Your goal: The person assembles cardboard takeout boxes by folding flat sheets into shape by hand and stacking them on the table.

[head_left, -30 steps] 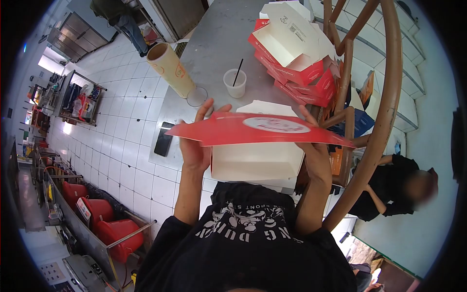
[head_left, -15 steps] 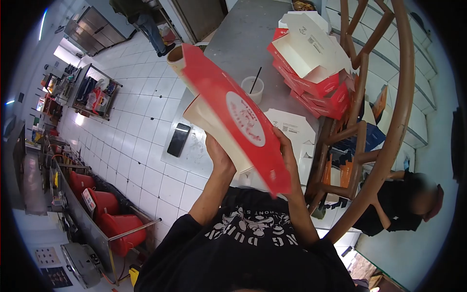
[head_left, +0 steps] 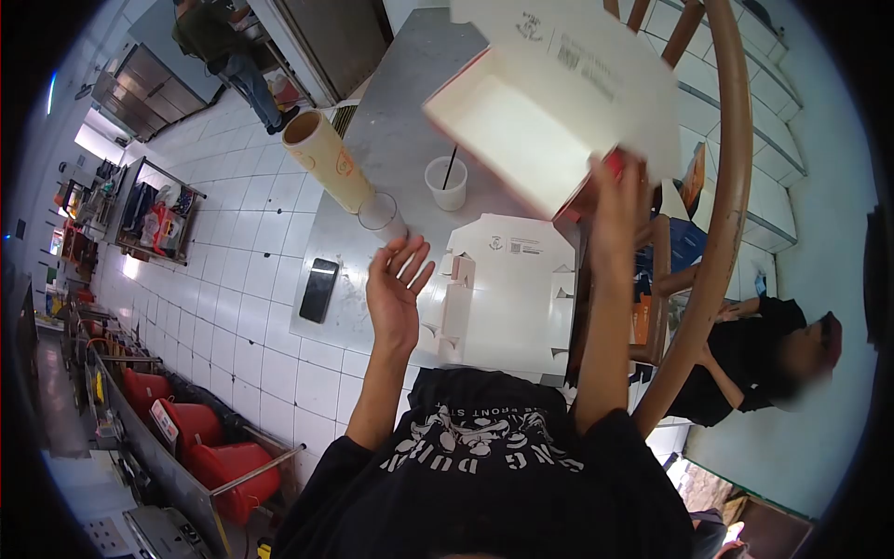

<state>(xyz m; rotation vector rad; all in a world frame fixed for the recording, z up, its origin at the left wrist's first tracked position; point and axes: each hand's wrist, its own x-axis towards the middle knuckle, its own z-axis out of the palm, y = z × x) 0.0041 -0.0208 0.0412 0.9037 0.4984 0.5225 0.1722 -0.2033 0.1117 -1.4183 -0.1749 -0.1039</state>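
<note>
My right hand [head_left: 613, 200], slightly blurred, grips the near right corner of a red-and-white cardboard box [head_left: 517, 130]. The box is folded up with its lid raised, showing a white inside; it covers the spot where other boxes were stacked. My left hand [head_left: 396, 289] is empty, palm up with fingers apart, just below a clear cup [head_left: 382, 217]. In front of me a flat, unfolded white box blank [head_left: 510, 289] lies on the metal table [head_left: 396, 121], its side flaps partly bent up.
A tall cream cardboard tube [head_left: 328, 163], a white tub [head_left: 445, 186] with a black stick and a black phone [head_left: 318, 291] are on the table. A brown curved railing [head_left: 731, 186] runs along the right. One person [head_left: 228, 56] stands far left, another [head_left: 745, 363] beyond the railing.
The box has moved from in front of me to the upper right, turning so its open inside shows. My left hand has let go of it; the right keeps hold.
</note>
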